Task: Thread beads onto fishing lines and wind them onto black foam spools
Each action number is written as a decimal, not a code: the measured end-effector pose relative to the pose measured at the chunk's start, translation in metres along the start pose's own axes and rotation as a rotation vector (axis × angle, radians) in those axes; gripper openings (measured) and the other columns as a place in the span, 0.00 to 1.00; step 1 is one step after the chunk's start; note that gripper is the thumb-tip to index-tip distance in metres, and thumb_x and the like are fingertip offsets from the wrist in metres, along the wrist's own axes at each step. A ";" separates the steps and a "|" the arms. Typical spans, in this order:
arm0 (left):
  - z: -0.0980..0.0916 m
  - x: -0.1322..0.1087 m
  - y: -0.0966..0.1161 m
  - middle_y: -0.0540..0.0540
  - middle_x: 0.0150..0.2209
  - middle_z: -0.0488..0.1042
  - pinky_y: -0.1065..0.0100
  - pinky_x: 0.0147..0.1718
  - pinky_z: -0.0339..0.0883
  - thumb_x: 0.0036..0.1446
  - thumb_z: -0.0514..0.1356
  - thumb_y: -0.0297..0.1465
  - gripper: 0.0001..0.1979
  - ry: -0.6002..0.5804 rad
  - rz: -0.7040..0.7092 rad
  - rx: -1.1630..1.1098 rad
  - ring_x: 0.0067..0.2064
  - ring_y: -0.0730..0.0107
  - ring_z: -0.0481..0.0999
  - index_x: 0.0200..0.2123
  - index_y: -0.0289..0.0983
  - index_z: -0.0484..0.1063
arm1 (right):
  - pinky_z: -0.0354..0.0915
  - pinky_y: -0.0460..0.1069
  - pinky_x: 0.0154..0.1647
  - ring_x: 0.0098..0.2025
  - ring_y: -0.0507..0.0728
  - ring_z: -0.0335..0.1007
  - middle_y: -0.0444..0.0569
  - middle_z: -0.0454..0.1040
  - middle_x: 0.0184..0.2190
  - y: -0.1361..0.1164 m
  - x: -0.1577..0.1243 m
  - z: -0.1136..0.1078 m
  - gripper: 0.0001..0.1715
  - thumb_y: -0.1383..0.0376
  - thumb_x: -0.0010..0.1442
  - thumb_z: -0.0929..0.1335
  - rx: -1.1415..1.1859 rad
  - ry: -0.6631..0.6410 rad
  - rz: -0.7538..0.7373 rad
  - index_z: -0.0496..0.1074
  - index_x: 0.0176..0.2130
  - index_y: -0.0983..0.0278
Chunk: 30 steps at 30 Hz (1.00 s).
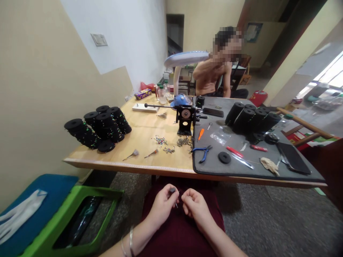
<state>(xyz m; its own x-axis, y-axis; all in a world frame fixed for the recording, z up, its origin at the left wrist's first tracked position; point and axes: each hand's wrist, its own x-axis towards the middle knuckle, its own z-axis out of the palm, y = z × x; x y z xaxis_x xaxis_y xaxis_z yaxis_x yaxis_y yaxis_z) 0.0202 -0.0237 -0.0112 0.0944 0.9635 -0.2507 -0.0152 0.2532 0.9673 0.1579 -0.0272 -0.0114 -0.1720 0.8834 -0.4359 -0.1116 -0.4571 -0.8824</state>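
Table [144,129] by wall [48,71] bears mat [209,169]; left fingers [174,198] grip something dark [172,190], right fingers [189,200] unclear.

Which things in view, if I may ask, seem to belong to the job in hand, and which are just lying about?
Likely part of the job:
small grey piece, pinched in the left hand, with the right hand close by
coloured beads
small metal parts
black spools

Apparently just lying about:
white glove
purple box
phone

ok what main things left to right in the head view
White fabric glove, leftmost stacked black spools, bare left hand holding a small dark object, bare right hand, flat round black disc, dark rectangular slab.
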 end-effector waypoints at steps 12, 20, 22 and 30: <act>-0.003 -0.005 0.000 0.50 0.25 0.68 0.71 0.28 0.61 0.57 0.57 0.34 0.07 0.031 0.193 0.285 0.28 0.70 0.68 0.29 0.37 0.67 | 0.40 0.41 0.11 0.10 0.43 0.45 0.35 0.63 0.09 -0.001 0.001 0.000 0.13 0.57 0.50 0.67 -0.006 0.004 0.028 0.62 0.25 0.63; -0.001 -0.010 0.006 0.49 0.25 0.70 0.72 0.28 0.61 0.56 0.56 0.32 0.06 0.012 0.246 0.390 0.28 0.69 0.68 0.29 0.37 0.69 | 0.43 0.40 0.12 0.11 0.43 0.47 0.35 0.63 0.10 0.003 0.004 0.000 0.22 0.49 0.49 0.69 0.037 -0.018 -0.013 0.61 0.27 0.64; -0.001 -0.010 0.006 0.50 0.25 0.70 0.72 0.28 0.61 0.56 0.56 0.32 0.06 0.012 0.253 0.399 0.27 0.70 0.68 0.29 0.36 0.69 | 0.44 0.40 0.12 0.11 0.43 0.48 0.35 0.64 0.10 0.005 0.004 0.000 0.24 0.47 0.49 0.69 0.035 -0.022 -0.019 0.62 0.27 0.64; 0.001 -0.009 0.004 0.50 0.24 0.71 0.72 0.27 0.61 0.56 0.56 0.33 0.07 -0.031 0.229 0.396 0.27 0.71 0.68 0.28 0.36 0.69 | 0.42 0.41 0.13 0.11 0.44 0.47 0.35 0.63 0.09 0.005 0.005 -0.002 0.19 0.51 0.50 0.69 0.047 0.012 -0.043 0.62 0.27 0.63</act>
<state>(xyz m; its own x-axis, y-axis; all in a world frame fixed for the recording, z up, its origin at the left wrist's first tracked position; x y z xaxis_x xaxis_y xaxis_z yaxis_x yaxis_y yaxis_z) 0.0200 -0.0315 -0.0054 0.1628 0.9861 -0.0335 0.3420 -0.0246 0.9394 0.1581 -0.0251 -0.0183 -0.1541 0.9032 -0.4006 -0.1644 -0.4232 -0.8910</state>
